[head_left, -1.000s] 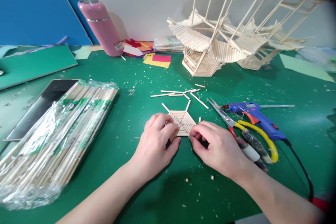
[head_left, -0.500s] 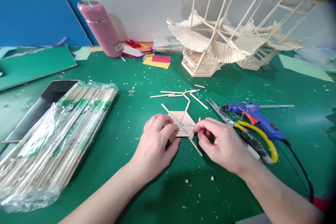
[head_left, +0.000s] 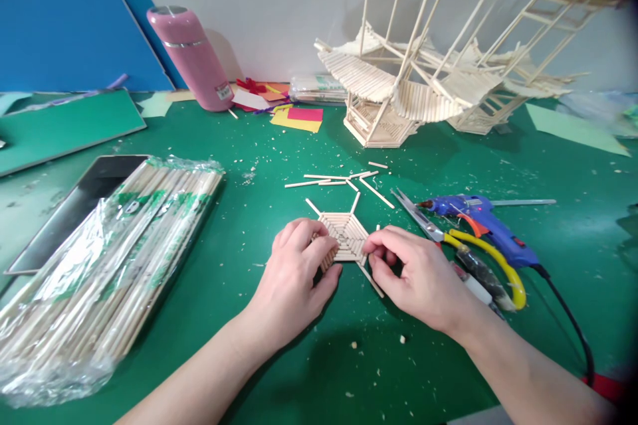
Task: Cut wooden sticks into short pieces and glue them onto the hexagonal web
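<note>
Your stick web (head_left: 353, 229) lies on the green tabletop (head_left: 279, 372), several rings laid but spoke ends bare beyond them; your left hand (head_left: 294, 265) grips its side with half-curled fingers, while your right hand (head_left: 416, 272) nearly pinches at its edge, contents unclear.

stick web (head_left: 345, 231) | pale wood, concentric angular rings, protruding spokes | flat, partly covered | left of glue gun (head_left: 486, 222)

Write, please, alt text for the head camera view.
Two bare hands, left and right, work at a web-like stick panel on a green table, between bagged sticks and a blue glue gun; stick-built towers stand behind.
</note>
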`<action>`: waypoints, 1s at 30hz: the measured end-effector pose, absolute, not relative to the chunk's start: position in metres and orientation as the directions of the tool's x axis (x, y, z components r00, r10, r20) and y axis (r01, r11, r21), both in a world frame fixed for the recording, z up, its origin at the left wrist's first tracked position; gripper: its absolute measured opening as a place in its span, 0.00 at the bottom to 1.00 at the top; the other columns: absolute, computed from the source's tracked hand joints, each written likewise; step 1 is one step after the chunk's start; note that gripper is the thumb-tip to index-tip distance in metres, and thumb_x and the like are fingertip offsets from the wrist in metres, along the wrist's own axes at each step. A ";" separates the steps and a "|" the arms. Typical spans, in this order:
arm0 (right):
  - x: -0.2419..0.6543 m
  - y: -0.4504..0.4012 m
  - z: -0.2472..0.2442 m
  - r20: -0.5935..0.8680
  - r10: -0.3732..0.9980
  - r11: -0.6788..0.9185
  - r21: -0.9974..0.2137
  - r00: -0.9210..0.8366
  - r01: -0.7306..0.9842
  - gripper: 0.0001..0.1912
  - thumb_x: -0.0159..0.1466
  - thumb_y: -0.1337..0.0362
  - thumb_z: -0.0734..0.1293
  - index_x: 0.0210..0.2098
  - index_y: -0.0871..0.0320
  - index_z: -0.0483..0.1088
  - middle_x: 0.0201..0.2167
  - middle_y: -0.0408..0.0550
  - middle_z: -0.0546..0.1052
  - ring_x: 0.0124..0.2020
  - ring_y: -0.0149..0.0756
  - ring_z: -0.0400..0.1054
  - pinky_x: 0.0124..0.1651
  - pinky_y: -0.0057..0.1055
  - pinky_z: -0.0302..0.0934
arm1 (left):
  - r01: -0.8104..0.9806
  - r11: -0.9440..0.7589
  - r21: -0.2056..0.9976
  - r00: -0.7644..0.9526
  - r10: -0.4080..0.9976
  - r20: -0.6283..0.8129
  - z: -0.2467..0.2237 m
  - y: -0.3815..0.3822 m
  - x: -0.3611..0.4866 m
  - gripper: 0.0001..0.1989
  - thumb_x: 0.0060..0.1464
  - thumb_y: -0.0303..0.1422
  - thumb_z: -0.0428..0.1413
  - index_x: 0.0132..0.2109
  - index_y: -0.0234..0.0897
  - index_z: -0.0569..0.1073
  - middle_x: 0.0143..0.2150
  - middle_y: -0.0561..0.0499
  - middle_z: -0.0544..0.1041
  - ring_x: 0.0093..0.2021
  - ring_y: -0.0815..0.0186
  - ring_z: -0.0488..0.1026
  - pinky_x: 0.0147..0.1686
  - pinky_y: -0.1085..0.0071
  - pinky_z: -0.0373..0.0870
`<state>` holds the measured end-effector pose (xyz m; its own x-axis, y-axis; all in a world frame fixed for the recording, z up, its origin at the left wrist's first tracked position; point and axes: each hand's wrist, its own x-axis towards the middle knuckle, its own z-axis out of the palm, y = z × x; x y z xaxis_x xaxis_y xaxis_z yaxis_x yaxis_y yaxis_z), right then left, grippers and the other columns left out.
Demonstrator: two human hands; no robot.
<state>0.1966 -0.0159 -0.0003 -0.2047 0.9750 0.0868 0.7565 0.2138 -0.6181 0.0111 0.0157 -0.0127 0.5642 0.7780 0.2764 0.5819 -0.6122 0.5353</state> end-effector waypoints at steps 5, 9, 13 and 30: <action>0.195 -0.017 0.002 0.091 0.970 0.232 -0.603 -0.224 0.763 0.06 0.55 0.72 0.60 0.29 0.56 0.65 0.27 0.41 0.69 0.28 0.29 0.63 0.31 0.26 0.57 | 0.583 -0.619 0.526 0.562 0.775 0.289 -0.014 0.016 0.011 0.06 0.51 0.26 0.51 0.38 0.36 0.66 0.42 0.45 0.66 0.45 0.59 0.61 0.43 0.59 0.62; 0.194 -0.016 0.002 0.058 0.969 0.230 -0.577 -0.241 0.784 0.05 0.56 0.72 0.61 0.28 0.55 0.64 0.26 0.41 0.68 0.28 0.29 0.62 0.31 0.26 0.56 | 0.579 -0.629 0.518 0.571 0.767 0.293 -0.013 0.016 0.012 0.05 0.52 0.26 0.50 0.37 0.36 0.67 0.41 0.46 0.66 0.45 0.59 0.62 0.43 0.59 0.62; 0.194 -0.016 0.002 0.047 0.967 0.231 -0.566 -0.250 0.791 0.05 0.56 0.72 0.61 0.28 0.55 0.64 0.26 0.41 0.67 0.28 0.30 0.61 0.31 0.26 0.56 | 0.573 -0.630 0.524 0.580 0.764 0.284 -0.014 0.015 0.013 0.05 0.53 0.27 0.50 0.37 0.36 0.68 0.41 0.46 0.66 0.45 0.59 0.62 0.43 0.59 0.62; 0.192 -0.015 0.001 0.076 0.970 0.229 -0.607 -0.232 0.761 0.06 0.55 0.73 0.60 0.29 0.56 0.64 0.26 0.41 0.68 0.28 0.29 0.62 0.31 0.26 0.57 | 0.571 -0.634 0.522 0.576 0.762 0.295 -0.014 0.016 0.013 0.03 0.52 0.27 0.50 0.35 0.36 0.67 0.41 0.46 0.67 0.44 0.59 0.62 0.43 0.59 0.62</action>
